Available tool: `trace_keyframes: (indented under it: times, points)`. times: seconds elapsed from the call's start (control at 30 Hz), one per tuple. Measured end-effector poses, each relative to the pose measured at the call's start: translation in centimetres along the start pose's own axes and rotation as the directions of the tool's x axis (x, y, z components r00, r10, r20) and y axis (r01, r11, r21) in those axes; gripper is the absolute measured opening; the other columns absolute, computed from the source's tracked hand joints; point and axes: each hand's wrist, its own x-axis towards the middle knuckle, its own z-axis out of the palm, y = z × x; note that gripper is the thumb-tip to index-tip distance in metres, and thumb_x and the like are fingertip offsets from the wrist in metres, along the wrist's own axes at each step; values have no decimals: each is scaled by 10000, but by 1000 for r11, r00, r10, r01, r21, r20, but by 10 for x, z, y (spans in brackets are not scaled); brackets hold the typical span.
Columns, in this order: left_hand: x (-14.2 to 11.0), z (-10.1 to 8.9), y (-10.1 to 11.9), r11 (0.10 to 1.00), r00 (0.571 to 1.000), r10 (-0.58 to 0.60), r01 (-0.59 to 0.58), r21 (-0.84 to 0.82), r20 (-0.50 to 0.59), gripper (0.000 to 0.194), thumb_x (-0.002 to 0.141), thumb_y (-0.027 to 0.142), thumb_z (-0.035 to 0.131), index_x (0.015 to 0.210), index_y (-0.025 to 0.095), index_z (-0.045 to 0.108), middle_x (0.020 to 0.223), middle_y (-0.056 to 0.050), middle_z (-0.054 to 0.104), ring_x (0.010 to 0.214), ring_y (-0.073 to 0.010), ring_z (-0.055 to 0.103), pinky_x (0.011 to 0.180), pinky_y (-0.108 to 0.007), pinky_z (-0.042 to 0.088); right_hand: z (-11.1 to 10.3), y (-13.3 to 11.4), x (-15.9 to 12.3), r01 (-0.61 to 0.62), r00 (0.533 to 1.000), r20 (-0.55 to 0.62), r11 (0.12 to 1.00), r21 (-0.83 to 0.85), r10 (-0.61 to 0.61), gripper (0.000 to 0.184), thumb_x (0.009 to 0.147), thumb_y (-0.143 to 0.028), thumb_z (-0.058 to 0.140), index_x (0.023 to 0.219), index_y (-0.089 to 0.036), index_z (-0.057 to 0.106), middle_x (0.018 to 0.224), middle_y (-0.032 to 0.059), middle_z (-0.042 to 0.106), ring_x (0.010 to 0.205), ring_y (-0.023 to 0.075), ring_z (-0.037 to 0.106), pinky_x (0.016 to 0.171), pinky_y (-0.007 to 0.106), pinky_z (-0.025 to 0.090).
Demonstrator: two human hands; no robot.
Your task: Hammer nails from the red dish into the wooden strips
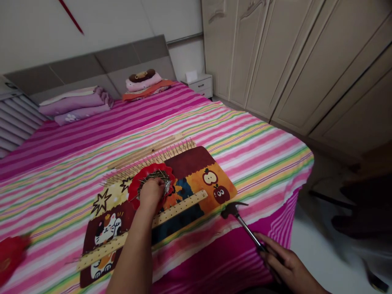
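My left hand [151, 192] reaches into a red scalloped dish [139, 183] full of metal nails [161, 176], fingers curled down among them. My right hand [283, 261] is closed around the handle of a small claw hammer [237, 216] whose head rests on the bed's edge. Under the left forearm lies a wooden strip with a row of holes [180, 206]. A second wooden strip studded with upright nails [171, 154] lies behind the dish. Both strips rest on a patchwork mat [211, 179] with cat and apple pictures.
The striped pink bedsheet [245, 139] covers a wide bed. Folded purple bedding [76, 105] and a pink pile [143, 83] sit by the headboard. A white nightstand [199, 83] and beige wardrobe [290, 61] stand to the right. A red object [10, 255] lies at left.
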Motion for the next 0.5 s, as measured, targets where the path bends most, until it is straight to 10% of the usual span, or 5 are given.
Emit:
trace_keyframes:
  times: [0.5]
  points:
    - [-17,-6,-21,912,984,-120,59,-405,-128,98,685,282,555,672,215,624,629,-6,646,616,-157,568,604,-257,389,5,-16,-2,-24,1000,-16,999,24,24,739,765,-570,521,1334,-101,483,554,-72,403,409,87,332,405,229,295]
